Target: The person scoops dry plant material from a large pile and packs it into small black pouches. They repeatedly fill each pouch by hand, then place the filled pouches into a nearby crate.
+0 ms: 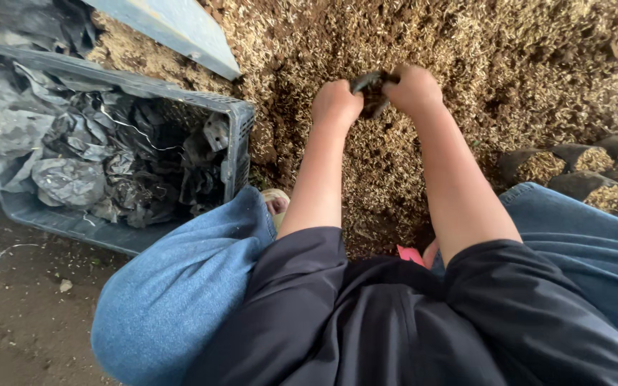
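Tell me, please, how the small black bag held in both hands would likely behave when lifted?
The small black bag looks thin and crumpled between the left hand and right hand, so probably floppy and light. Filled bags nearby stand upright, so once filled with the husk mix it may hold shape.

Bare dirt floor (pixel 23 336) is seen at the lower left, with small scraps scattered over it. A big heap of soil and husk mix (pixel 466 50) is piled across the top and right. A grey plastic crate (pixel 241 143) stuffed with crumpled black bags is set on the floor just beside the heap. A row of filled black bags (pixel 581 175) is lined up at the right edge.
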